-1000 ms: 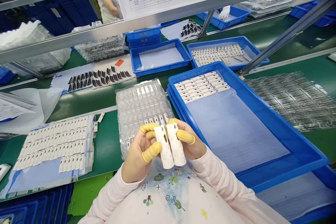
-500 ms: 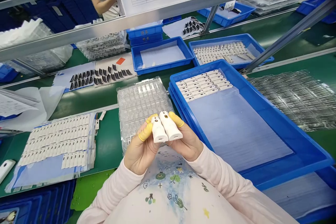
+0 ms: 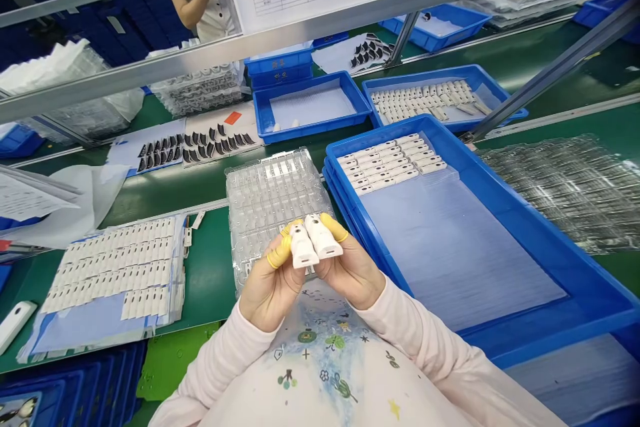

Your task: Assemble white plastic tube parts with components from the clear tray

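Note:
Two white plastic housings are held side by side in front of my chest, their slotted ends toward me. My left hand (image 3: 273, 280) is closed on the left white plastic housing (image 3: 303, 248). In my right hand (image 3: 353, 267) is the right white plastic housing (image 3: 324, 237), which leans against the other. Both have a small dark hole near the far end. Yellow finger cots (image 3: 280, 252) cover some of my fingertips. Just beyond my hands lies a stack of clear plastic blister trays (image 3: 275, 193). The undersides of the housings are hidden by my fingers.
At right, a large blue tray (image 3: 520, 203) holds rows of white housings (image 3: 380, 170) on a liner. White pieces (image 3: 110, 260) lie in rows at left. Black curved parts (image 3: 197, 147) sit behind. A metal frame bar (image 3: 200, 50) crosses above, with a co-worker's arm (image 3: 195, 7) beyond.
Both housings tilt slightly differently and their near ends have risen a little. The whole view has shifted slightly. The co-worker's hand behind the frame has moved up.

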A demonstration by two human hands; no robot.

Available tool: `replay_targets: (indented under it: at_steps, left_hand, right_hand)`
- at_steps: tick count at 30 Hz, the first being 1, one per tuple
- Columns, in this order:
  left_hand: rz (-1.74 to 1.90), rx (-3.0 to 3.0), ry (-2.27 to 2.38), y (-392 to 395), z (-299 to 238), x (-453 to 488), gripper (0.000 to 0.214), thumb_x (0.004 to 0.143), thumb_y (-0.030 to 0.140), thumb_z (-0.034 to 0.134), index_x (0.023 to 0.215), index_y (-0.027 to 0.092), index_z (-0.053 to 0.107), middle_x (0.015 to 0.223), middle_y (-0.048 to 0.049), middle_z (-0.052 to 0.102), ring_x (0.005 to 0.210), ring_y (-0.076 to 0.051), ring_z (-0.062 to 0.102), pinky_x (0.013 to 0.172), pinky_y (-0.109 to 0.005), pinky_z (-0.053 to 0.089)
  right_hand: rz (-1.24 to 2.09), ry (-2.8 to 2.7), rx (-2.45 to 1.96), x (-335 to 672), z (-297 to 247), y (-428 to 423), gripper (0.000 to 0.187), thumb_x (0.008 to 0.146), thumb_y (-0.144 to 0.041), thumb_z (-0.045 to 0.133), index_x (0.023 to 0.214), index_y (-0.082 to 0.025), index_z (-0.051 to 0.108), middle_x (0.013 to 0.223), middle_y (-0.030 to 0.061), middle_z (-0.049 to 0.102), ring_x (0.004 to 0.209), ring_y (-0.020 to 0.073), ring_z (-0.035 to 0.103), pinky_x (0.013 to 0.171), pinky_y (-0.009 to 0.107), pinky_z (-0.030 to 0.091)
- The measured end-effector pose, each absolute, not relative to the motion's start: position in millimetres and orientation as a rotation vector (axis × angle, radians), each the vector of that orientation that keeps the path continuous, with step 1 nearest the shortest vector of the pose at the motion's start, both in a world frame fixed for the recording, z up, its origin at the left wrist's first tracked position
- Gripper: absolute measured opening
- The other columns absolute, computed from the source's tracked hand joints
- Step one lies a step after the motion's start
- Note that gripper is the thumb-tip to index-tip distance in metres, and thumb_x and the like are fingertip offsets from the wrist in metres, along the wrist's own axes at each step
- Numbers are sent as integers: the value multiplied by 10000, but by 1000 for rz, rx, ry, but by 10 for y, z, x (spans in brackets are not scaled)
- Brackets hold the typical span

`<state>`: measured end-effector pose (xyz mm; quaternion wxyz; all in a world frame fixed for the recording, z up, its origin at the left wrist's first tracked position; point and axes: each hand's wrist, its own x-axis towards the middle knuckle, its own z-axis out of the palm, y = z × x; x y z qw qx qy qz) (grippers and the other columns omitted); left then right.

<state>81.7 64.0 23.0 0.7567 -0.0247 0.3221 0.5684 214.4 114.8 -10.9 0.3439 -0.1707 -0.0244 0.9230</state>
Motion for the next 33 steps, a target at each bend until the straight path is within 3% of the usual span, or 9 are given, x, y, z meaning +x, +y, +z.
replay_targets:
  at_steps: [4, 7, 10, 13, 16, 20, 28, 33]
  left_hand:
    - [1247, 211, 777, 573, 16, 574, 392, 834, 126, 663, 1220, 190, 635, 973, -25, 741, 766, -122, 714, 731, -211, 585]
    - [1363, 365, 1002, 538, -299, 241, 427, 775, 241, 765, 1184, 241, 640, 1013, -3, 720, 775, -110, 689, 725, -211, 553]
    - [1443, 538, 1341, 555, -713, -119, 463, 777, 383, 761, 1194, 257, 605, 1046, -16, 689, 809, -127, 668, 728, -238, 545]
    - [1419, 614, 1504, 646, -1167, -388, 418, 809, 402, 740, 1165, 247, 583, 1012, -3, 660, 824, -114, 645, 752, -236, 537]
    - [1275, 731, 1672, 801, -1605, -526, 320, 892, 349, 683, 1150, 182, 595, 1053, -39, 655, 833, -146, 644, 730, -300, 561]
    - [987, 913, 1800, 1020, -2060, -574, 315, 950, 342, 623, 1205, 158, 609, 1138, -78, 665, 922, -193, 671, 788, -388, 592]
    - [655, 1239, 1992, 1115, -2344, -514, 361, 937, 338, 641, 1256, 173, 603, 1324, -107, 606, 1127, -256, 631, 944, -489, 549]
    - [634, 1343, 2071, 1037, -2349, -437, 371, 931, 324, 643, 1269, 181, 596, 1418, -115, 539, 1243, -292, 560, 1027, -540, 485]
  right_hand:
    - [2303, -462, -589, 2099, -323, 1231, 268, 821, -437, 732, 856, -186, 646, 842, 17, 725, 804, 174, 701, 670, 272, 590]
    - [2000, -952, -872, 2006, -660, 1392, 380, 813, -574, 657, 894, -209, 590, 876, -2, 684, 763, 150, 666, 616, 261, 557]
    - [1794, -1311, -1080, 1819, -1097, 1573, 338, 837, -528, 628, 928, -215, 537, 866, -15, 665, 781, 152, 675, 730, 314, 576]
    - [1724, -1524, -1205, 1565, -1525, 1709, 219, 876, -357, 650, 978, -196, 541, 804, -21, 667, 784, 164, 687, 816, 353, 560]
    - [1595, -1799, -1335, 1311, -1855, 1775, 244, 914, -287, 661, 1108, -161, 583, 945, 25, 686, 852, 180, 680, 833, 386, 560]
    - [1411, -2181, -1379, 1078, -2104, 1766, 314, 964, -343, 631, 1215, -155, 612, 1167, 79, 659, 995, 211, 667, 870, 425, 575]
    - [936, -2570, -1285, 1069, -2193, 1743, 335, 952, -330, 645, 1244, -169, 616, 1368, 107, 574, 1235, 282, 571, 1031, 531, 488]
    - [806, -2602, -1276, 1119, -2152, 1657, 383, 927, -301, 671, 1278, -163, 601, 1398, 122, 558, 1272, 295, 543, 1058, 523, 454]
